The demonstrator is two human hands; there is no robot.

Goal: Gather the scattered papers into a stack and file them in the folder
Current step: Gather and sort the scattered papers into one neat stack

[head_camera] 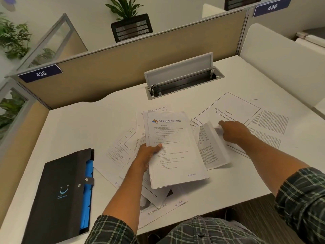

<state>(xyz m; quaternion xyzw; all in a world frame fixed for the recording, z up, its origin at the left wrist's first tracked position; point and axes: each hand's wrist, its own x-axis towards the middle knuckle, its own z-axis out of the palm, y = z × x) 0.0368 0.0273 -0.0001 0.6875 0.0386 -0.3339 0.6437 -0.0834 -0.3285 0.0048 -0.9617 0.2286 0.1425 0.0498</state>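
Left hand [146, 155] grips a paper stack [174, 148]; right hand [232, 131] lifts a sheet [211, 143].

Left-hand fingers vanish beneath the held stack [174, 148], whose small print is unreadable; a blurred sheet [213, 145] curls by the right grip, covering papers underneath.

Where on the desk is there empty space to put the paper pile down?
Bare white desk lies between the closed black folder, the beige partition and the grey cable hatch. The middle and right are crowded with scattered printed sheets.
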